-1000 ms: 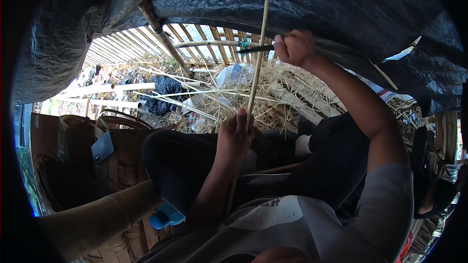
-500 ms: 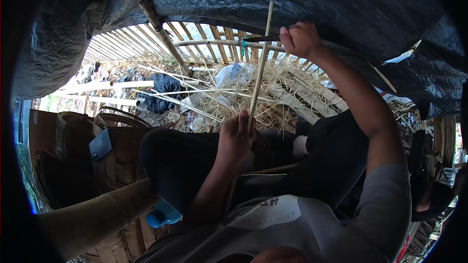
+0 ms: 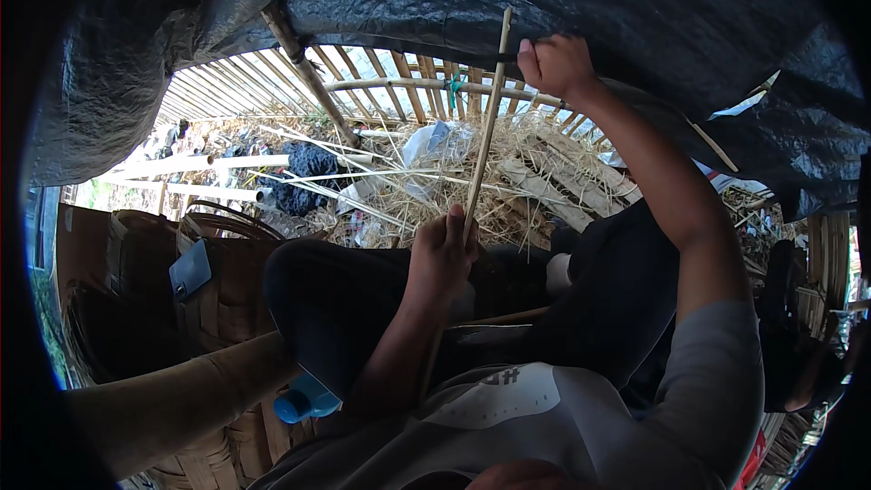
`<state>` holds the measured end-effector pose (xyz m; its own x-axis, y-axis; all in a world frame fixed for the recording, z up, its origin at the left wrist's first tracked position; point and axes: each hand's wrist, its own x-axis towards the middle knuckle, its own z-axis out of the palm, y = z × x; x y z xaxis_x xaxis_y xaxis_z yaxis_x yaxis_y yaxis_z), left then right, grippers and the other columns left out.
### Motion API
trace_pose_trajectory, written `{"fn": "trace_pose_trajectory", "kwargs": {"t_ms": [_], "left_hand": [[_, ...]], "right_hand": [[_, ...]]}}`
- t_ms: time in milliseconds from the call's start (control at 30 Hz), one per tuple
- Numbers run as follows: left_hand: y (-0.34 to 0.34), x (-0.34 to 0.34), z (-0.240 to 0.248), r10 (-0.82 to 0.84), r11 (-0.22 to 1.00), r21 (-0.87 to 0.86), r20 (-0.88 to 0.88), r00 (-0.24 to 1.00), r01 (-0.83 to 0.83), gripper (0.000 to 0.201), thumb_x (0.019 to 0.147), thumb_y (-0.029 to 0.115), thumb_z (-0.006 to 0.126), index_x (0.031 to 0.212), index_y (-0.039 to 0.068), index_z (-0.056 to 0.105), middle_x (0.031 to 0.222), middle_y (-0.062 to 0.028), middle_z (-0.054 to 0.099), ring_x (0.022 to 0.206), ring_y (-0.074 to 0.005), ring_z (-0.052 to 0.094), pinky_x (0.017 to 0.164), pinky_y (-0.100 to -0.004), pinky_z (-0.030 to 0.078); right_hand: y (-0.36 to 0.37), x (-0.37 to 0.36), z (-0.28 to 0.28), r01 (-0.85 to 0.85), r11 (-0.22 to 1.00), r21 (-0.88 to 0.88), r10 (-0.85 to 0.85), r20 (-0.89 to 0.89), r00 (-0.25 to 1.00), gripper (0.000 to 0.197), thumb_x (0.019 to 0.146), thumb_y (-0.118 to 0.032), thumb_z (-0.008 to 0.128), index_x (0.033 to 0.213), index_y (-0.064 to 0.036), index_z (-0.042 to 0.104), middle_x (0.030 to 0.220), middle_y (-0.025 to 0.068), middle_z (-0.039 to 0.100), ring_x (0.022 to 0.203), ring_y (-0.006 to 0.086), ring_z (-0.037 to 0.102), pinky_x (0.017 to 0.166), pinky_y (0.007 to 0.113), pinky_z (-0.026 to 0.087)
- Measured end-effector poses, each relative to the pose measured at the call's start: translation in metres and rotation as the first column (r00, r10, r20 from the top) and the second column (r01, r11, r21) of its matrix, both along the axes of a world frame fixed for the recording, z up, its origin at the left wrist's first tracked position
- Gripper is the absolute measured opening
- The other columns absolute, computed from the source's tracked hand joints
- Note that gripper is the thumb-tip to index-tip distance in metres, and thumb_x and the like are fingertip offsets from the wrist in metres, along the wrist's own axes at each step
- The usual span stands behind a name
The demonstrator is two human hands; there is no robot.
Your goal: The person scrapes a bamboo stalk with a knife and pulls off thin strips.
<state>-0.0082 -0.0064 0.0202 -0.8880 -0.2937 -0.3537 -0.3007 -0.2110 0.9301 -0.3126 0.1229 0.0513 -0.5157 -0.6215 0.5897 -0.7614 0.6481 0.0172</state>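
Observation:
My left hand point(image 3: 442, 252) is wrapped round a long, pale bamboo strip point(image 3: 487, 141), which stands up at a slant with its top end against the dark sheet. The strip's lower part runs down behind my left wrist. Up near its top, my right hand point(image 3: 556, 66) is closed round the handle of a knife point(image 3: 510, 58). The dark blade points left and meets the strip just below the top end; much of it blends into the sheet behind. The handle is hidden in my fist.
A black plastic sheet point(image 3: 581, 0) hangs overhead, before a bamboo slat fence point(image 3: 386, 82). Shavings point(image 3: 508, 186) and split bamboo cover the ground ahead. A thick bamboo pole point(image 3: 186, 399), a woven basket point(image 3: 236, 295) with a phone point(image 3: 190, 270), and a blue-capped bottle point(image 3: 304, 399) are at left.
My right hand and the knife have shifted slightly up and left along the strip, and less of the blade shows past it. My left hand keeps its hold.

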Motion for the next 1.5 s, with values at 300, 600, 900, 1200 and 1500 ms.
{"fn": "trace_pose_trajectory", "kwargs": {"t_ms": [300, 600, 900, 1200, 1500], "left_hand": [[0.000, 0.002, 0.010, -0.019, 1.000, 0.025, 0.021, 1.000, 0.019, 0.045, 0.103, 0.041, 0.041, 0.077, 0.007, 0.054, 0.052, 0.0038, 0.040, 0.035, -0.0047, 0.032, 0.032, -0.0222, 0.022], [-0.005, 0.001, 0.011, 0.000, 0.985, 0.175, 0.045, 0.999, -0.008, 0.045, 0.102, 0.041, 0.044, 0.079, 0.005, 0.055, 0.053, 0.0035, 0.042, 0.037, -0.0052, 0.036, 0.033, -0.0224, 0.025], [-0.009, 0.002, 0.002, -0.018, 0.926, -0.377, -0.059, 0.998, -0.006, 0.053, 0.103, 0.045, 0.040, 0.075, 0.003, 0.056, 0.052, -0.0026, 0.049, 0.040, -0.0094, 0.044, 0.039, -0.0261, 0.033], [-0.019, 0.000, 0.007, 0.091, 0.947, -0.314, 0.057, 0.994, -0.068, 0.055, 0.102, 0.045, 0.038, 0.074, 0.001, 0.057, 0.054, -0.0051, 0.049, 0.049, -0.0140, 0.051, 0.047, -0.0315, 0.038], [-0.014, -0.003, -0.008, -0.001, 0.877, -0.478, -0.103, 0.995, -0.048, 0.055, 0.103, 0.044, 0.037, 0.076, 0.001, 0.058, 0.054, -0.0055, 0.050, 0.049, -0.0132, 0.048, 0.050, -0.0308, 0.037]], "right_hand": [[0.004, -0.012, -0.004, -0.179, 0.983, -0.030, 0.172, -0.165, 0.971, 0.051, 0.091, -0.035, 0.041, 0.055, -0.0058, 0.063, 0.058, 0.0176, 0.061, 0.056, 0.0394, 0.063, 0.061, 0.049, 0.053], [0.022, -0.016, 0.034, 0.635, 0.756, -0.160, -0.567, 0.324, 0.757, 0.051, 0.094, -0.038, 0.038, 0.077, -0.0039, 0.072, 0.079, 0.0236, 0.068, 0.080, 0.0398, 0.068, 0.074, 0.051, 0.054], [-0.005, 0.094, 0.035, -0.003, 0.992, 0.125, -0.026, 0.229, 0.973, 0.045, 0.088, -0.027, 0.050, 0.050, -0.0035, 0.059, 0.050, 0.0197, 0.055, 0.049, 0.0384, 0.059, 0.053, 0.049, 0.049], [-0.021, 0.090, -0.013, -0.305, 0.952, -0.005, 0.304, -0.053, 0.951, 0.036, 0.081, -0.021, 0.054, 0.048, -0.0075, 0.058, 0.047, 0.0108, 0.054, 0.037, 0.0307, 0.053, 0.047, 0.042, 0.048], [-0.020, 0.086, -0.024, -0.329, 0.942, -0.059, 0.322, -0.108, 0.941, 0.034, 0.079, -0.022, 0.053, 0.048, -0.0093, 0.059, 0.042, 0.0102, 0.053, 0.036, 0.0264, 0.055, 0.041, 0.039, 0.048]]}}
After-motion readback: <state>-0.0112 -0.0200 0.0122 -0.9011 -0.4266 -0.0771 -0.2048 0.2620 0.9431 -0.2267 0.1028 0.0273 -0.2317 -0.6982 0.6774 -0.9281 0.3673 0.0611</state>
